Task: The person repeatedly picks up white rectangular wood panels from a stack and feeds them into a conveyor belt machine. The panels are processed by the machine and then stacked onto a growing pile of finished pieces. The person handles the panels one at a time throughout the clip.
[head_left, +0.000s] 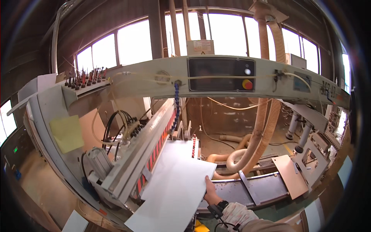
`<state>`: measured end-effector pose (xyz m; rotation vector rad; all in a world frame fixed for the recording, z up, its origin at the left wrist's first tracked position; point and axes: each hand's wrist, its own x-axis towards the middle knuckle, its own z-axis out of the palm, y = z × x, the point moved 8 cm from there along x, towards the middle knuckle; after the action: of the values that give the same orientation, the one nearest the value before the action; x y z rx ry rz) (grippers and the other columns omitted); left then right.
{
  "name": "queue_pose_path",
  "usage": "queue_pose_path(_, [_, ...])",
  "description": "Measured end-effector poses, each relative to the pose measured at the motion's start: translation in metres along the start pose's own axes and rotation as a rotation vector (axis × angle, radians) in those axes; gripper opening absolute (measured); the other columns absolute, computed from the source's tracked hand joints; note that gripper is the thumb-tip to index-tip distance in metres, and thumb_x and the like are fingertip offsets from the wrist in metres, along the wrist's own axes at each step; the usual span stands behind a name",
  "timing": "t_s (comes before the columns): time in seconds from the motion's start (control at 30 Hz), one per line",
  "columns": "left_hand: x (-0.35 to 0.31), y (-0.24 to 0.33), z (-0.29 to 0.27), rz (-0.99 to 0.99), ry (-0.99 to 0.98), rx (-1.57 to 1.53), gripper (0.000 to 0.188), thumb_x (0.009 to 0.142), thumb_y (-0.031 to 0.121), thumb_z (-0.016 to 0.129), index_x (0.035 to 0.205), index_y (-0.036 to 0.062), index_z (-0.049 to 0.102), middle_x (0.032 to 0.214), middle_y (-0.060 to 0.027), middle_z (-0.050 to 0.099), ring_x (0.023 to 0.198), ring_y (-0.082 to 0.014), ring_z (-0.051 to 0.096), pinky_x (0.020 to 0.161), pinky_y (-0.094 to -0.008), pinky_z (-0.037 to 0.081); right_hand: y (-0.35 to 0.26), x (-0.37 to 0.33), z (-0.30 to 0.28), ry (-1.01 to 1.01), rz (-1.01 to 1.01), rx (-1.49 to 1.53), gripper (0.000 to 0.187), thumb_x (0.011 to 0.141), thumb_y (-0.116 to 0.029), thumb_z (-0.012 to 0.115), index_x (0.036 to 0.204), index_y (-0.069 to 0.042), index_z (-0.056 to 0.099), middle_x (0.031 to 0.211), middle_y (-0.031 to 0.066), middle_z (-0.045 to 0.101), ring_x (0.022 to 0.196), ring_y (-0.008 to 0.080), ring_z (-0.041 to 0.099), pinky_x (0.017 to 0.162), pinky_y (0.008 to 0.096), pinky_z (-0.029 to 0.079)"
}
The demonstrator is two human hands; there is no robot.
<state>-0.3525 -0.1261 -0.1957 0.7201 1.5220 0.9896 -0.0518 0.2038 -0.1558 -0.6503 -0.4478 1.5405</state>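
Observation:
My right hand (211, 194) grips the right edge of a large white panel (174, 197), with the thumb near its far right corner and the fingers mostly hidden beneath. The panel slants toward me from the machine bed. Beyond it, another white flat surface (179, 149) lies beside the machine's long metal beam (135, 166), partly covered by the near panel. I cannot tell whether the two touch. A dark band and a black cable show at my right wrist. My left hand is out of the picture.
Overhead spans a grey machine gantry (150, 83) with a dark screen and a red-and-yellow stop button (247, 84). Beige ribbed hoses (262, 131) hang behind. To the right, a brown board (290, 176) leans over a dark roller-like bed (232, 191). Drill bits (85, 79) stand on the left shelf.

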Motion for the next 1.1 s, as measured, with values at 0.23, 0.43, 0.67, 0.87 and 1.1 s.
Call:
queue_pose_path(0.23, [0.040, 0.077, 0.068, -0.128, -0.033, -0.375, 0.026, 0.087, 0.022, 0.050, 0.093, -0.0021, 0.054, 0.071, -0.0081, 0.058, 0.061, -0.0187, 0.057, 0.055, -0.0324, 0.048, 0.006, 0.091, 0.021, 0.125, -0.093, -0.398, 0.038, 0.088, -0.016, 0.044, 0.121, 0.001, 0.035, 0.108, 0.0132, 0.051, 0.093, 0.0225, 0.053, 0.083, 0.0366, 0.043])
queue_pose_path(0.43, [0.087, 0.086, 0.082, -0.160, -0.117, -0.578, 0.018, 0.089, 0.018, 0.047, 0.090, 0.0013, 0.053, 0.080, -0.0097, 0.059, 0.072, -0.0227, 0.058, 0.063, -0.0374, 0.051, 0.015, 0.113, 0.046, 0.103, -0.389, -0.680, 0.061, 0.082, -0.015, 0.051, 0.130, 0.007, 0.020, 0.125, 0.0202, 0.038, 0.115, 0.0272, 0.039, 0.097, 0.0337, 0.030])
queue_pose_path(0.67, [0.074, 0.157, 0.113, -0.150, -0.079, -0.585, 0.017, 0.088, 0.015, 0.048, 0.096, 0.0007, 0.052, 0.091, -0.0109, 0.057, 0.082, -0.0240, 0.056, 0.070, -0.0370, 0.050, 0.013, 0.144, 0.074, 0.031, -0.299, -0.863, 0.076, 0.085, -0.038, 0.048, 0.133, 0.007, 0.009, 0.139, 0.0256, 0.012, 0.131, 0.0338, 0.011, 0.106, 0.0360, 0.011])
queue_pose_path(0.87, [0.119, 0.157, 0.113, -0.238, -0.005, -0.502, 0.031, 0.088, 0.021, 0.050, 0.113, 0.0020, 0.045, 0.101, -0.0120, 0.057, 0.089, -0.0245, 0.057, 0.069, -0.0393, 0.051, -0.002, 0.180, 0.078, 0.060, -0.308, -0.919, 0.079, 0.085, -0.043, 0.047, 0.132, 0.010, 0.011, 0.137, 0.0291, 0.014, 0.130, 0.0368, 0.012, 0.106, 0.0391, 0.012])
queue_pose_path(1.1, [0.112, 0.175, 0.128, -0.350, 0.114, -0.406, 0.040, 0.087, 0.032, 0.052, 0.114, 0.0030, 0.045, 0.104, -0.0141, 0.055, 0.091, -0.0273, 0.055, 0.072, -0.0418, 0.049, -0.003, 0.190, 0.069, 0.020, -0.190, -0.624, 0.068, 0.090, -0.038, 0.040, 0.134, 0.004, 0.012, 0.141, 0.0210, 0.011, 0.132, 0.0304, 0.010, 0.106, 0.0344, 0.011])
